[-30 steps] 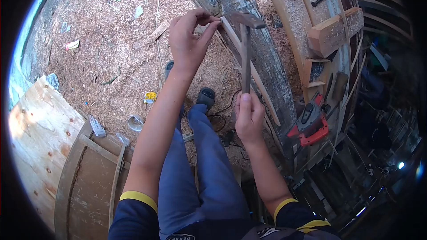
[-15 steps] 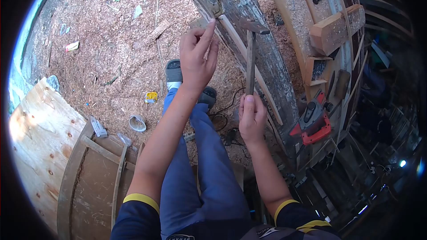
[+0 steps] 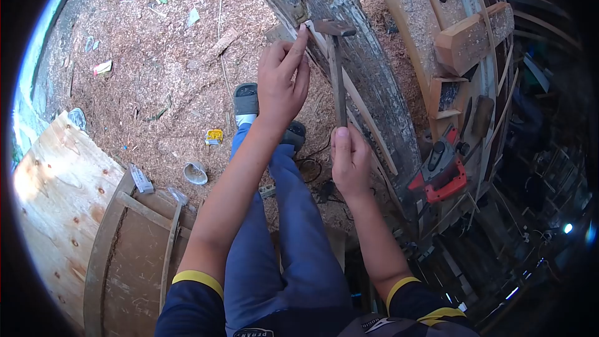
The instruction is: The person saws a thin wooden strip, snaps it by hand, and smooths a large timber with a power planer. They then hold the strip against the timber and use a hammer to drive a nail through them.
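Observation:
My right hand (image 3: 350,157) is wrapped round the lower end of the wooden handle of a hammer (image 3: 339,81). The hammer's head lies just right of my left fingertips, over the upper end of a thin pale wood strip (image 3: 368,117). That strip rests along a thick weathered timber (image 3: 374,56). My left hand (image 3: 284,81) is closed at the timber's left edge, its index finger stretched up to the strip's top end. Whatever its fingertips pinch is too small to make out.
A red and grey power planer (image 3: 442,168) sits right of the timber. Beyond it are wood blocks (image 3: 462,47) and curved ribs. A plywood sheet (image 3: 68,200) and a framed panel (image 3: 134,249) lie at lower left. Wood shavings cover the ground around my sandalled feet.
The hammer has moved left, its head now close to my left fingertips. My right hand has shifted slightly left and up with it. My left hand has barely moved.

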A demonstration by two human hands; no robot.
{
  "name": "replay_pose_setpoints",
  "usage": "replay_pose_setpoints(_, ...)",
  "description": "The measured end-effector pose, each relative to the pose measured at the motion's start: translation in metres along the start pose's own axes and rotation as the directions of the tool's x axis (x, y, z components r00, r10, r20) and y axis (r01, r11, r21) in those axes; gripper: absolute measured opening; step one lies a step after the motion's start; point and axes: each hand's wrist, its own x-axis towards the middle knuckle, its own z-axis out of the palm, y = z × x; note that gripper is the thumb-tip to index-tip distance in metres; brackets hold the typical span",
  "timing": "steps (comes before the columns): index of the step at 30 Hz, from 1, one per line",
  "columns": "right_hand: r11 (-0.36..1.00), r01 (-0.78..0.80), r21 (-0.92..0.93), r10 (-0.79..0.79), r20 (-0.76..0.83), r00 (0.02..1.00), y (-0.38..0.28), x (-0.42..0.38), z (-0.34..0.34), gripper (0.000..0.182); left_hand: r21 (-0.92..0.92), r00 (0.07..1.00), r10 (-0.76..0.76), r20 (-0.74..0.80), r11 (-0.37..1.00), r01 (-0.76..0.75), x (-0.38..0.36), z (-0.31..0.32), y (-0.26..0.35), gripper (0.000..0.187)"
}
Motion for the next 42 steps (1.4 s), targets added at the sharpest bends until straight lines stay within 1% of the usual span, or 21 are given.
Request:
replay_pose_setpoints(3, 0.999, -0.031, -0.027, 0.032, 0.013, 0.999, 0.003, 0.008, 0.001, 0.043, -0.012, 1.000, 0.001, 0.010, 1.000, -0.001, 0.001, 0.000, 0.001, 0.060)
replay_pose_setpoints(6, 0.999, 0.039, 0.026, -0.039, -0.004, 0.999, -0.001, 0.009, 0.001, 0.042, -0.014, 1.000, 0.002, 0.004, 1.000, -0.002, 0.002, 0.001, 0.004, 0.060)
replay_pose_setpoints(9, 0.995, 0.097, 0.013, -0.097, -0.023, 0.995, -0.001, 0.006, 0.000, 0.041, -0.013, 1.000, -0.003, 0.005, 1.000, 0.003, 0.001, 0.001, 0.004, 0.060)
replay_pose_setpoints(12, 0.996, 0.046, -0.074, -0.045, 0.021, 0.999, 0.011, 0.013, 0.000, 0.040, -0.034, 1.000, -0.006, -0.003, 0.999, 0.006, 0.002, 0.002, 0.004, 0.062)
replay_pose_setpoints(15, 0.995, 0.092, 0.044, -0.092, 0.003, 0.996, 0.010, 0.007, -0.002, 0.041, -0.025, 1.000, -0.008, -0.009, 1.000, 0.008, 0.002, 0.002, 0.003, 0.064)
replay_pose_setpoints(18, 0.990, 0.132, 0.043, -0.130, -0.039, 0.991, 0.011, 0.005, 0.003, 0.041, -0.037, 1.000, -0.002, -0.015, 0.999, 0.002, 0.001, 0.003, 0.004, 0.064)
replay_pose_setpoints(21, 0.992, 0.060, -0.112, -0.059, 0.012, 0.998, 0.012, 0.013, 0.002, 0.041, -0.049, 1.000, -0.006, -0.014, 0.999, 0.006, 0.002, 0.002, 0.004, 0.063)
replay_pose_setpoints(24, 0.995, 0.091, 0.044, -0.091, -0.007, 0.996, 0.009, 0.008, -0.002, 0.042, -0.033, 1.000, -0.019, -0.001, 0.999, 0.019, 0.002, -0.001, 0.004, 0.063)
replay_pose_setpoints(27, 0.982, 0.182, -0.057, -0.184, -0.025, 0.983, 0.015, 0.004, -0.002, 0.042, -0.040, 1.000, -0.024, 0.011, 0.999, 0.025, 0.004, -0.002, 0.006, 0.062)
replay_pose_setpoints(30, 0.992, 0.042, -0.121, -0.041, 0.011, 0.999, 0.012, 0.013, -0.001, 0.041, -0.037, 1.000, -0.019, 0.017, 0.999, 0.020, 0.005, -0.004, 0.006, 0.062)
replay_pose_setpoints(32, 0.994, 0.061, -0.095, -0.062, -0.010, 0.998, 0.004, 0.008, -0.010, 0.039, -0.034, 0.999, -0.025, 0.024, 0.999, 0.026, 0.005, -0.005, 0.006, 0.063)
replay_pose_setpoints(33, 0.994, 0.068, -0.084, -0.070, -0.020, 0.997, 0.002, 0.006, -0.014, 0.038, -0.019, 1.000, -0.021, 0.021, 1.000, 0.021, 0.005, -0.005, 0.005, 0.063)
replay_pose_setpoints(36, 0.983, 0.182, -0.016, -0.182, -0.077, 0.980, 0.010, 0.003, -0.005, 0.040, 0.012, 1.000, -0.007, 0.020, 1.000, 0.007, 0.003, -0.004, 0.003, 0.064)
replay_pose_setpoints(37, 0.986, 0.115, -0.119, -0.119, -0.027, 0.992, 0.008, 0.009, -0.004, 0.040, 0.022, 1.000, -0.002, 0.021, 1.000, 0.001, 0.002, -0.003, 0.003, 0.065)
replay_pose_setpoints(40, 0.993, 0.058, -0.105, -0.057, 0.014, 0.998, 0.010, 0.017, -0.007, 0.040, 0.111, 1.000, 0.024, 0.016, 0.993, -0.026, 0.004, -0.005, 0.004, 0.066)
replay_pose_setpoints(42, 0.988, 0.131, -0.076, -0.134, -0.039, 0.990, 0.009, 0.010, -0.006, 0.041, 0.159, 0.999, 0.035, 0.018, 0.987, -0.037, 0.004, -0.006, 0.004, 0.067)
